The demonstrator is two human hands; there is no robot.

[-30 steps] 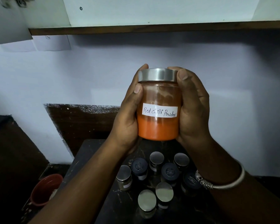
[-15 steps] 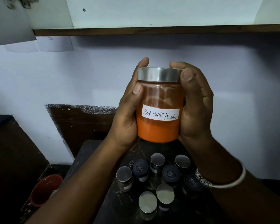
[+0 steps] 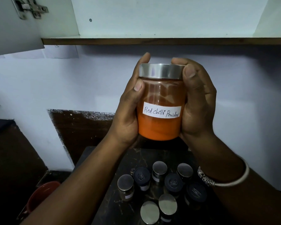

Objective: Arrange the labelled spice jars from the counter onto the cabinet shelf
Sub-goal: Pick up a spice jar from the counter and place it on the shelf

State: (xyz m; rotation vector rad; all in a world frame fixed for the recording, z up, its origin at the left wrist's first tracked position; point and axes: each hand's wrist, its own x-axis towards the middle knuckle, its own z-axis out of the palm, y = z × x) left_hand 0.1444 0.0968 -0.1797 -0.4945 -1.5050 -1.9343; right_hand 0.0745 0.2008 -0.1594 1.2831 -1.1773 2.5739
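Observation:
A glass jar of orange powder (image 3: 160, 125) with a steel lid and a white label reading "Red chilli Powder" is held upright in mid-air, below the cabinet shelf (image 3: 161, 41). My left hand (image 3: 128, 114) grips its left side, thumb on the glass. My right hand (image 3: 197, 101) wraps its right side, thumb on the lid rim. Several small spice jars (image 3: 162, 189) with steel or dark lids stand on the dark counter (image 3: 113, 200) below my wrists.
An open white cabinet door (image 3: 15, 30) with a metal hinge hangs at the upper left. A red-orange bowl (image 3: 39, 197) sits low at the left, beside the counter. The white wall lies behind the jar.
Both hands have lifted the jar slightly, and the view has tilted up so more of the cabinet interior shows. The grip is unchanged.

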